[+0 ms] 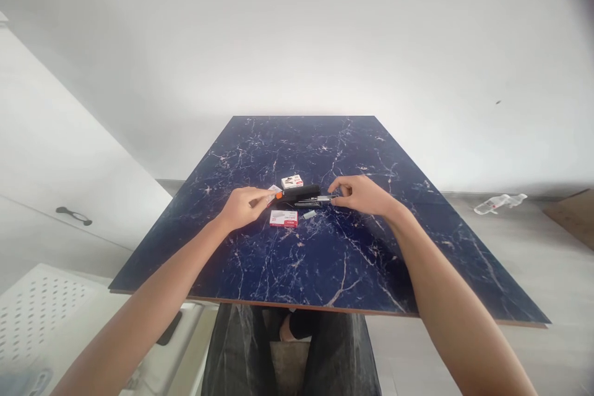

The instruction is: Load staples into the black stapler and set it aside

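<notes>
A black stapler (304, 191) with an orange part at its left end lies across the middle of the table, its silver metal rail (318, 199) showing at the right. My left hand (247, 206) is closed on the stapler's orange end. At the other end, the thumb and fingers of my right hand (355, 193) are curled around the tip of the metal rail and seem to pinch it. Just in front of the stapler are a red-and-white staple box (284, 219) and a small pale strip (309, 215), apparently staples. A small white box (292, 181) stands behind it.
Another small box (274, 189) is partly hidden behind my left hand. The dark blue marbled table (301, 272) ends just before my knees. A clear plastic bottle (500, 203) and cardboard (573, 216) lie on the floor at right. A white cabinet (69, 154) stands left.
</notes>
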Motion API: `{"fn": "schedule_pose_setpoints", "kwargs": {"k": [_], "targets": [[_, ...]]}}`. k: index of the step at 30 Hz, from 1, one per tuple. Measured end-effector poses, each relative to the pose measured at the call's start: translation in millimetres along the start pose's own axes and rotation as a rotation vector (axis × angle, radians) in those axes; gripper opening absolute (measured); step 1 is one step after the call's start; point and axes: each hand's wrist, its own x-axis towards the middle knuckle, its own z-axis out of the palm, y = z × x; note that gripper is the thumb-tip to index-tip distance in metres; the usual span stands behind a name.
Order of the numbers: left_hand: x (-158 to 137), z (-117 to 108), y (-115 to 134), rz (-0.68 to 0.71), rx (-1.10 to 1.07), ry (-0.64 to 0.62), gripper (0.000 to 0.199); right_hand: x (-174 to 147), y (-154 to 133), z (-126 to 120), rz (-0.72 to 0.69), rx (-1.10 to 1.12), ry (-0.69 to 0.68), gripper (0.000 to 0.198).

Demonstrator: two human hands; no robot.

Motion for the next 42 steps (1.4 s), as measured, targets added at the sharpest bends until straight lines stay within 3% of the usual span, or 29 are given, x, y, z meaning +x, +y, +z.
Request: {"fn": "schedule_pose_setpoints", "kwargs": {"k": [4, 9, 13, 17, 20, 26, 28, 37, 42], "targets": [[1.9, -8.6, 0.4, -0.195, -0.034, 0.083, 0.027, 1.0, -29.4, 20.0, -0.114, 0.018, -0.078, 0.028], [2.1, -10.8, -3.9, -0.211, -0.026, 0.071, 0.028, 8.4, -39.8, 42.4, -0.186, -0.137, -0.108, 0.023], [2.9, -11.2, -4.8, -0.209, -0.010, 0.054, 0.028, 4.7, -37.5, 32.2, -0.177, -0.124, -0.122, 0.026], [3.8, -13.7, -4.9, -0.217, 0.003, 0.070, 0.029, -4.7, -29.2, 6.9, -0.129, 0.148, -0.185, 0.037], [3.9, -13.6, -6.9, -0.238, 0.010, 0.051, 0.029, -3.3, -11.4, 0.1, -0.056, 0.365, -0.058, 0.042], [3.1, -11.4, -14.0, -0.284, 0.034, 0.022, 0.029, 18.4, 35.4, 18.8, 0.184, 0.836, 0.343, 0.034], [3.1, -12.5, -14.4, -0.282, 0.040, 0.011, 0.030, 22.1, 42.8, 21.8, 0.242, 0.918, 0.413, 0.032], [4.6, -15.3, -11.2, -0.268, 0.029, -0.024, 0.031, 23.1, 35.9, 25.4, 0.309, 0.981, 0.347, 0.031], [4.8, -13.9, -11.3, -0.266, 0.028, -0.031, 0.032, 24.5, 40.1, 28.8, 0.279, 0.826, 0.296, 0.032]]}}
